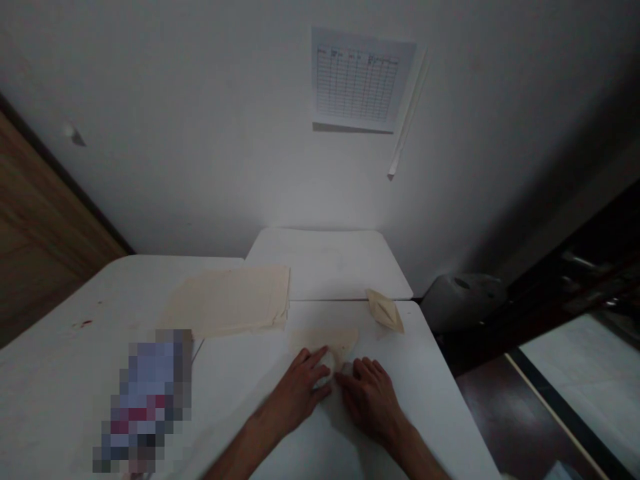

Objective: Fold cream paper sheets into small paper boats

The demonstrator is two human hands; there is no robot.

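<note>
A small piece of thin cream paper (346,337), roughly triangular in outline, lies on the white table in front of me. My left hand (301,385) rests at its left side, fingers stretched and apart, the fingertips on the paper. At the lower right edge is my right hand (369,397), with curled fingers and its index finger and thumb close together at the paper's lower tip. The hands hide part of that tip. Further back on the right sits a folded cream paper piece (385,312), pointed at both ends with a crease along its middle.
A stack of cream paper sheets (235,299) lies left of centre on the white tables (425,400). A blurred-out item (147,393) is at the left front. Behind stands a wall with a printed table sheet (357,83). A grey container (457,300) stands beyond the right edge.
</note>
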